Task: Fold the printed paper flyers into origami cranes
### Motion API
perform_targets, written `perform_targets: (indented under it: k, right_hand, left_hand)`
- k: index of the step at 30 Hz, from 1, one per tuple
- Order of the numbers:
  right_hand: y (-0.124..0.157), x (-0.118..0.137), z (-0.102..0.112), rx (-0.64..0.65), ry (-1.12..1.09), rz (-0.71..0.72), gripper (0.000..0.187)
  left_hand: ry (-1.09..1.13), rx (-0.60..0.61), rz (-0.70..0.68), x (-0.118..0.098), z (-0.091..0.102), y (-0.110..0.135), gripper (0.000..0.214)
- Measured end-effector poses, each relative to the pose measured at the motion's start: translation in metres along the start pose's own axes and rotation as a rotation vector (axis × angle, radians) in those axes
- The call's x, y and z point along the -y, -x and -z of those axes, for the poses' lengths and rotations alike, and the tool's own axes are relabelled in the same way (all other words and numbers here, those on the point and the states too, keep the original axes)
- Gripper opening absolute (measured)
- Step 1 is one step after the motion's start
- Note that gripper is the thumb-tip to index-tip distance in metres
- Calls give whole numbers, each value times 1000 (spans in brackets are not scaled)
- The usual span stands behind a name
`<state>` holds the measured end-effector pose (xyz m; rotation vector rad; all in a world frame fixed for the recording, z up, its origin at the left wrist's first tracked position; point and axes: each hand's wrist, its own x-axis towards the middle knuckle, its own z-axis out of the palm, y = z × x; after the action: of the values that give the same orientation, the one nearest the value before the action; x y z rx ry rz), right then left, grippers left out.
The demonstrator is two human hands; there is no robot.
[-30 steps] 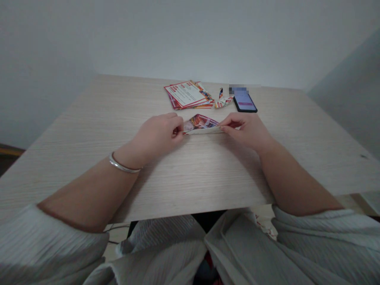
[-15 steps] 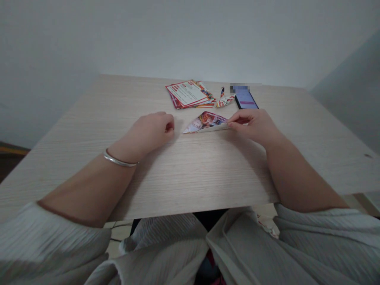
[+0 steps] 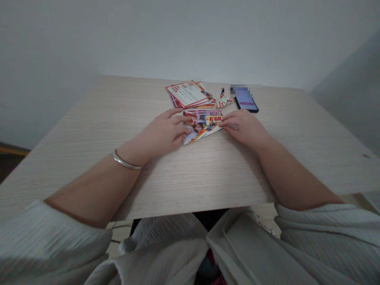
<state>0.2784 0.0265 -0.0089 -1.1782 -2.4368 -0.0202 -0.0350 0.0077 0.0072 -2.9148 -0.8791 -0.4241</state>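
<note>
A colourful folded paper flyer (image 3: 199, 126) lies on the table between my hands, with a large printed price near its right side and a slanting lower edge. My left hand (image 3: 164, 132), wearing a silver bangle (image 3: 127, 163), grips the flyer's left side, its fingertips spread over the top face. At the right edge, my right hand (image 3: 245, 127) pinches the paper between thumb and fingers. What lies under the fingertips is hidden.
Behind the flyer sits a stack of printed flyers (image 3: 187, 94). To its right are a small folded paper figure (image 3: 225, 102) and a phone (image 3: 247, 101) with a lit screen. The pale wooden table (image 3: 190, 178) meets a wall at the back.
The flyer has turned and shows a broader printed face. My left hand has moved right, from a loose curl beside the paper onto its left side. My right hand has shifted slightly left.
</note>
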Motion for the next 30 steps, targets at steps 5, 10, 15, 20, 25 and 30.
perform_targets:
  k: [5,10,15,20,25,30]
  right_hand:
    - [-5,6,-10,39,93,-58,36]
    - [-8,17,-16,41,28,-34,34]
    - [-16,27,-19,86,-19,-1,31]
    - [-19,19,-27,154,-155,67,38]
    - [-16,17,-24,55,-52,109,28]
    - [-14,23,-14,37,-14,91,17]
  left_hand:
    - [71,53,-81,-7,-4,-3,32]
    - [119,87,-73,-11,-10,-3,39]
    - [146,156,-92,-26,-6,-4,42]
    - [144,158,-53,-33,-3,-2,45]
    - [60,202,-28,-21,-2,-2,51]
    - [-109,234,99,-24,4,-1,54]
